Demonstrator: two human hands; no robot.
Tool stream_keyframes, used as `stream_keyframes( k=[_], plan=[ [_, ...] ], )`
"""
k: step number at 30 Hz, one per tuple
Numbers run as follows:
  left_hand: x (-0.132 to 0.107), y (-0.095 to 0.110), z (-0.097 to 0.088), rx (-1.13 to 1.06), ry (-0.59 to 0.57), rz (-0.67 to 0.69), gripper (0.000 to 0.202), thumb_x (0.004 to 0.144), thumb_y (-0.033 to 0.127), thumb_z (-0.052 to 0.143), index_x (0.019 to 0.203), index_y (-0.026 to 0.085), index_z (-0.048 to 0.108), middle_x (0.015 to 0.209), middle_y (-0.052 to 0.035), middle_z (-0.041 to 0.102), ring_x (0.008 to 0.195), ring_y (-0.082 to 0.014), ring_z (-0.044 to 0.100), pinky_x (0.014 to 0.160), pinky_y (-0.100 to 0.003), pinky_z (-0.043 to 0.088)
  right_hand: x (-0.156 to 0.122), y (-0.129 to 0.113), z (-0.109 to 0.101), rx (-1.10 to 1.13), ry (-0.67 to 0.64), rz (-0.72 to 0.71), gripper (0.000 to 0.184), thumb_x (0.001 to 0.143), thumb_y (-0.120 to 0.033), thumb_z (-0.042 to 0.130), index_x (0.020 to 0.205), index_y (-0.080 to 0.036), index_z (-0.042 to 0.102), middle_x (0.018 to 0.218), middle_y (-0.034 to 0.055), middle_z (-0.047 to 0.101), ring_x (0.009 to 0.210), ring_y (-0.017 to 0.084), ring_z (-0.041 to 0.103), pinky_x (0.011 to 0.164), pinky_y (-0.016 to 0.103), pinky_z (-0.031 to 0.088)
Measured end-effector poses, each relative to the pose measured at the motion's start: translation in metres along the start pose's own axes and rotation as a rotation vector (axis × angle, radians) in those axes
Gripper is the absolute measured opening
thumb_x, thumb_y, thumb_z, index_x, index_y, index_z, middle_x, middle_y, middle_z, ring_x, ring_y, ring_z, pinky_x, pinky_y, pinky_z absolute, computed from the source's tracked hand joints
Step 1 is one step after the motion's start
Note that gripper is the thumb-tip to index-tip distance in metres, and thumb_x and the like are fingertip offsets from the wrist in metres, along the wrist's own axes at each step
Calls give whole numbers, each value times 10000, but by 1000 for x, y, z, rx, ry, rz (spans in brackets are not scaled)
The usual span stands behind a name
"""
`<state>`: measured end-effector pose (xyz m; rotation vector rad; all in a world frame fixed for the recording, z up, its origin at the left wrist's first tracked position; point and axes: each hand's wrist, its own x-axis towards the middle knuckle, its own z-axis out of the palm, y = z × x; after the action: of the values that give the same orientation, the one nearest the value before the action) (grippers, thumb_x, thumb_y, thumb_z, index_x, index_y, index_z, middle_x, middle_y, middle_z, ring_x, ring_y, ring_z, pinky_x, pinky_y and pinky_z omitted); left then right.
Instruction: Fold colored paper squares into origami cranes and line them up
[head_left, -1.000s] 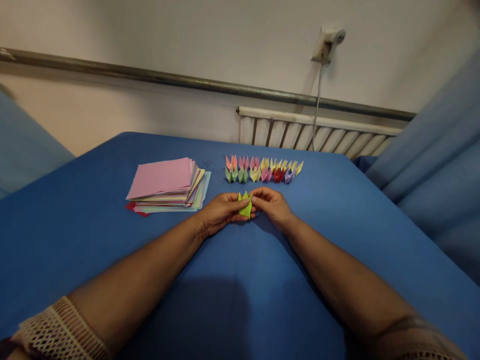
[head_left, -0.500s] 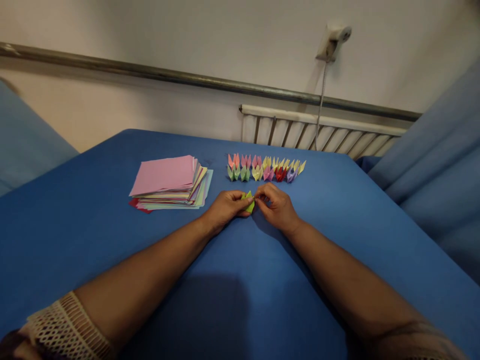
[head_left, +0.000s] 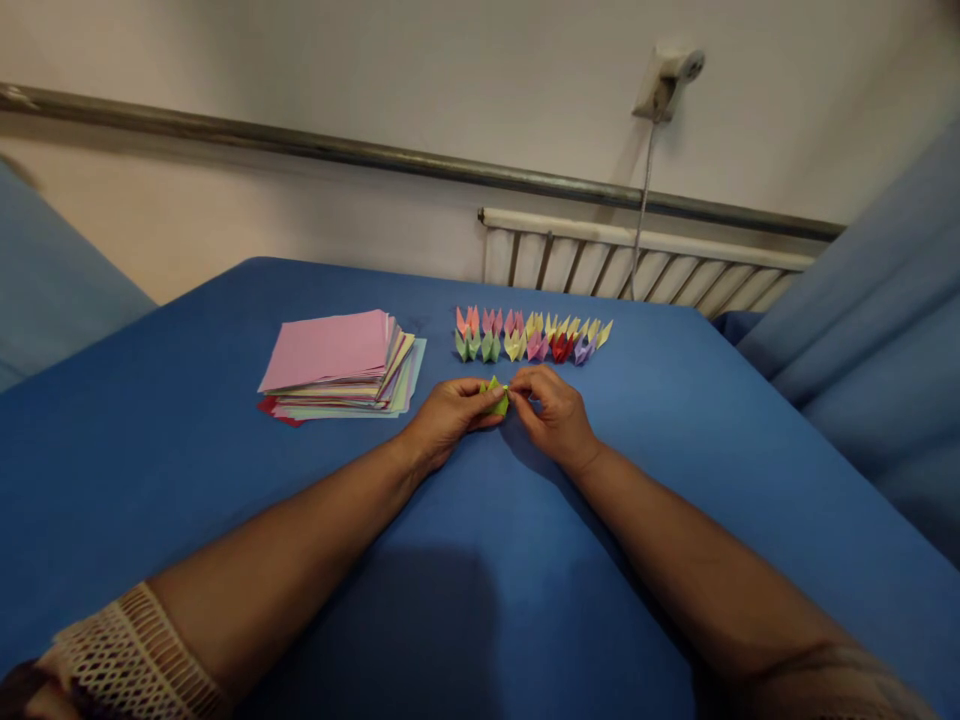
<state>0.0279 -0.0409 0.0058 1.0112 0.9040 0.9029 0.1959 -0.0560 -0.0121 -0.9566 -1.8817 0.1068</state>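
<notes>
both hands meet low over the blue table [head_left: 225, 480], the left hand [head_left: 448, 415] and the right hand [head_left: 553, 408] each pinching a side of the small green folded paper [head_left: 496, 398] between their fingertips. just beyond the knuckles runs a row of folded paper pieces [head_left: 531, 338], and off past the left hand sits the stack of coloured sheets [head_left: 337, 365].

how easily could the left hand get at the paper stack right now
Probably yes: the left hand lies right of the paper stack, with bare blue table between them. But it pinches the green folded piece together with the right hand, so it would have to let go first.
</notes>
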Motion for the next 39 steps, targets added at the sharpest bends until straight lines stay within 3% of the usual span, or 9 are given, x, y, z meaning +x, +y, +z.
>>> stream_keyframes(
  k=[5, 18, 25, 30, 39],
  plan=[
    [-1, 0, 2, -22, 6, 11, 259, 619, 333, 821, 778, 155, 721, 834, -20, 659, 769, -100, 596, 738, -231, 485, 0, -1, 3, 77, 34, 57, 87, 851, -144, 527, 852, -212, 581, 951, 67, 625, 927, 184, 608, 770, 317, 516],
    [1, -2, 4, 12, 72, 100, 220, 603, 298, 816, 735, 155, 714, 762, -9, 664, 694, -99, 596, 697, -228, 484, 1, -5, 3, 70, 18, 48, 96, 829, -130, 528, 843, -215, 568, 934, 70, 630, 924, 189, 612, 831, 341, 509],
    [1, -2, 3, -31, 76, 59, 234, 617, 299, 810, 757, 150, 695, 775, 3, 642, 720, -88, 595, 723, -219, 478, 0, -3, 12, 191, 74, 182, 64, 828, -162, 543, 803, -207, 582, 882, 47, 625, 791, 158, 596, 675, 278, 506],
    [0, 1, 2, -122, 76, 41, 237, 632, 298, 807, 775, 156, 681, 794, 16, 628, 723, -83, 586, 711, -222, 479, -2, -4, 15, 258, 68, 297, 35, 835, -218, 561, 830, -206, 593, 864, 26, 621, 710, 133, 583, 655, 266, 493],
    [-5, 3, 7, -169, 10, 21, 220, 661, 295, 793, 806, 173, 681, 834, 19, 639, 783, -94, 593, 767, -238, 471, -1, -5, 17, 283, 43, 291, 74, 826, -240, 592, 762, -205, 607, 815, 13, 590, 689, 128, 558, 625, 256, 472]
  ],
)
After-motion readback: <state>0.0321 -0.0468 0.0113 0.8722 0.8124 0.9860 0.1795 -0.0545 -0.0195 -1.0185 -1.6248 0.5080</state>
